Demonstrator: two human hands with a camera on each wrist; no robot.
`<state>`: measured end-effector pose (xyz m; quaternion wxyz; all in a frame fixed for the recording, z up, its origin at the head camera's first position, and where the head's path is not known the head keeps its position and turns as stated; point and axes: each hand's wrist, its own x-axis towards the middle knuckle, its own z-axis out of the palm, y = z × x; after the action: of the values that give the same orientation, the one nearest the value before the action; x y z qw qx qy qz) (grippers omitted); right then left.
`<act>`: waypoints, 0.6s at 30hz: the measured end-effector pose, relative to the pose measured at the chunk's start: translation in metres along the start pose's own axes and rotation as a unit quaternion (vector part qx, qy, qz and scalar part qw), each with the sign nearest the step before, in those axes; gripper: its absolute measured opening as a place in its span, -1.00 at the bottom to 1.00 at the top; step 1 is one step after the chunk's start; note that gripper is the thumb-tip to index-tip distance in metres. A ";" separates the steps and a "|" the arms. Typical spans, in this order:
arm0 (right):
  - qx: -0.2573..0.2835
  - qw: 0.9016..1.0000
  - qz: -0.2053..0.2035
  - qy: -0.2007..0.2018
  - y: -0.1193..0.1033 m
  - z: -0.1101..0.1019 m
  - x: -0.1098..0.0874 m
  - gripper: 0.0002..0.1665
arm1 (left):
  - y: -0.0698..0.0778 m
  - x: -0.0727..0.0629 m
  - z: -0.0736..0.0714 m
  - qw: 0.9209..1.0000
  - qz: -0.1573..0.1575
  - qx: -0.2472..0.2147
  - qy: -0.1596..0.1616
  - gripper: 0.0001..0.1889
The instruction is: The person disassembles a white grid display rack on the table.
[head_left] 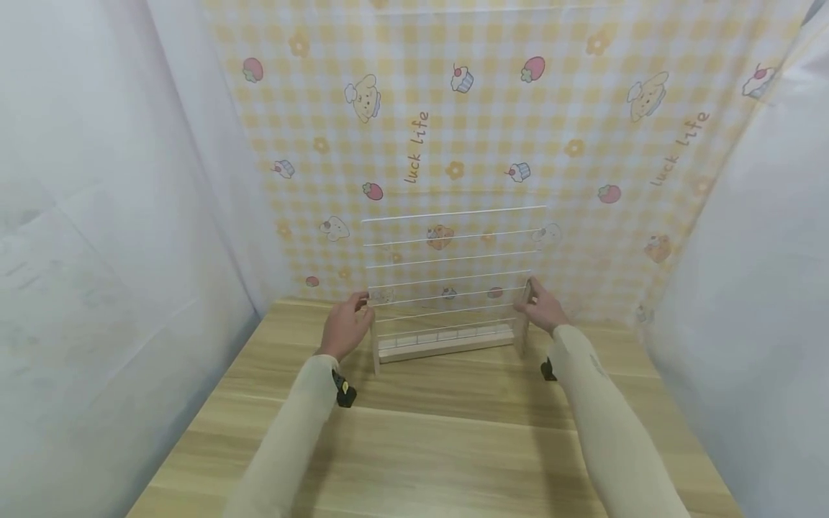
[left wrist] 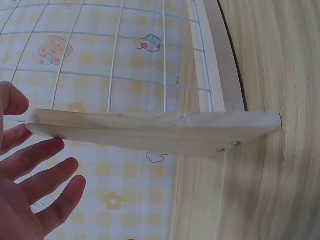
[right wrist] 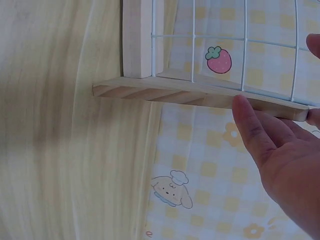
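Note:
A wire grid rack [head_left: 447, 350] stands on the wooden table, with white wires rising from a pale wooden base between two wooden side boards. My left hand [head_left: 345, 329] is at the top of the left side board [left wrist: 155, 131]. In the left wrist view its fingers are spread, fingertips touching the board's end, and the thumb stands apart on the grid side. My right hand [head_left: 545, 309] holds the upper part of the right side board [right wrist: 195, 96], thumb towards the grid and fingers along the outer face. Two screw heads [left wrist: 229, 146] show low on the left board.
Behind the rack hangs a yellow checked cloth [head_left: 479, 137] printed with cupcakes, strawberries and "luck life". White sheets [head_left: 84, 237] flank the wooden table [head_left: 414, 453] on both sides. A dark wrist camera [head_left: 346, 394] sits at the left sleeve's cuff.

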<state>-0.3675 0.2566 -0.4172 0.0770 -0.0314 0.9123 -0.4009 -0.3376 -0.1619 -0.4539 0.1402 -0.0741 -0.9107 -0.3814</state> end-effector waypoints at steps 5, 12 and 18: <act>-0.004 1.000 -0.014 -0.014 -0.005 -0.001 0.002 0.10 | 0.000 -0.008 0.003 0.999 0.006 0.015 0.045 -0.58; -0.020 0.999 -0.017 -0.022 -0.013 -0.002 0.009 0.05 | 0.002 -0.021 0.007 0.994 0.025 0.000 0.109 -0.70; 0.043 0.998 0.001 -0.044 -0.015 0.002 0.017 0.00 | -0.001 -0.030 0.009 0.989 0.003 -0.095 0.115 -0.76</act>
<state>-0.3839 0.2430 -0.4098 0.1189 -0.0446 0.8901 -0.4378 -0.3112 -0.1575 -0.4699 0.2372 -0.0458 -0.8480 -0.4717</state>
